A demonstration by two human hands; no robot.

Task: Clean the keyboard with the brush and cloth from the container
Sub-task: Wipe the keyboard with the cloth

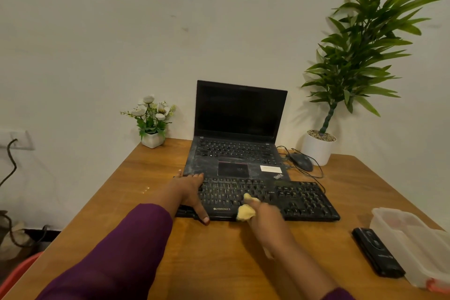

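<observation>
— Keyboard [267, 198]: where does it sit, and who has hold of it?

— It is a black full-size keyboard lying flat on a wooden table [219, 251], its far edge right up against the front of an open laptop [239, 129]. From my remote seat I see the person's left hand [191, 192] spread over its left end. The fingers are straight and the thumb lies along the near edge, pressing down rather than gripping. The right hand [265, 212] is closed round a bunched yellow cloth [246, 212], which rests on the keys near the middle of the lower rows.

— How will it handle?

— I judge it a light, stiff plastic board that could skid on the smooth wood under a wipe. Bracing one end with a flat palm looks like the sensible hold. The raised keycaps could snag the cloth, so gentle strokes suit them. The cloth is soft and crumples easily, and is best held as a wad.

— Any writing?

— "ZEBRONICS" in pale letters on the keyboard's near edge. "ThinkPad" on the laptop's palm rest, beside a white sticker I cannot read. A slim black object [377, 251] lies just beside the translucent container [411, 238] on the right of the table. Its lettering is too small to read, and I cannot tell whether it is the brush.
</observation>
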